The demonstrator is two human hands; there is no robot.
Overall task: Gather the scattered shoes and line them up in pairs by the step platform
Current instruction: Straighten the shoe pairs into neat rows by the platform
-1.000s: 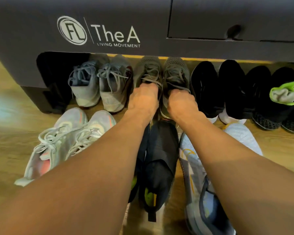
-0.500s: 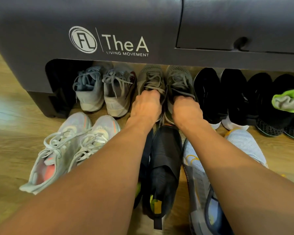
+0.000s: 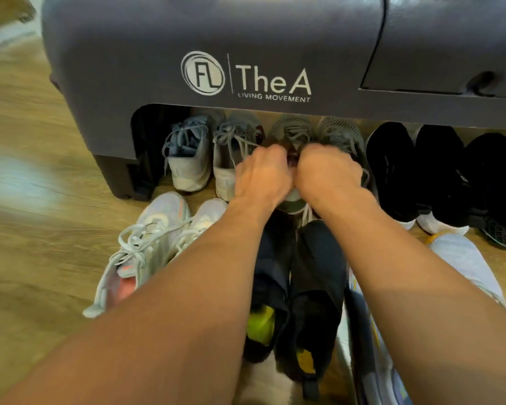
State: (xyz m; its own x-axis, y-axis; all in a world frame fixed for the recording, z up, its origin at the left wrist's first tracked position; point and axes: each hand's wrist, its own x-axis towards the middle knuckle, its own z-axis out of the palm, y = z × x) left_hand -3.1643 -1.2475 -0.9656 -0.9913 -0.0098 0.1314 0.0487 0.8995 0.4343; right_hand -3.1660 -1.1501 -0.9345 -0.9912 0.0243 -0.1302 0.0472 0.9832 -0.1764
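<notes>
A dark grey step platform (image 3: 211, 39) marked "The A" stands ahead, with shoes tucked toe-first under its front edge. My left hand (image 3: 262, 178) and my right hand (image 3: 329, 175) sit side by side, each closed on the heel of one olive-grey knit sneaker (image 3: 338, 130) of a pair. Left of that pair stands a blue-grey laced pair (image 3: 187, 159). To the right are black shoes (image 3: 392, 171). Nearer to me lie a pale grey pair with orange accents (image 3: 146, 247), a black pair with lime insoles (image 3: 316, 276) and a white-blue pair (image 3: 465, 258), partly hidden by my forearms.
The floor is light wood (image 3: 35, 223), bare on the left. The platform's left leg (image 3: 117, 176) stands beside the blue-grey pair. A black mesh shoe (image 3: 500, 229) with something lime green sits at the far right edge.
My hands have drawn closer together on the olive-grey pair, and the heels have come back toward me. The view has shifted left, so the platform and shoes appear further right.
</notes>
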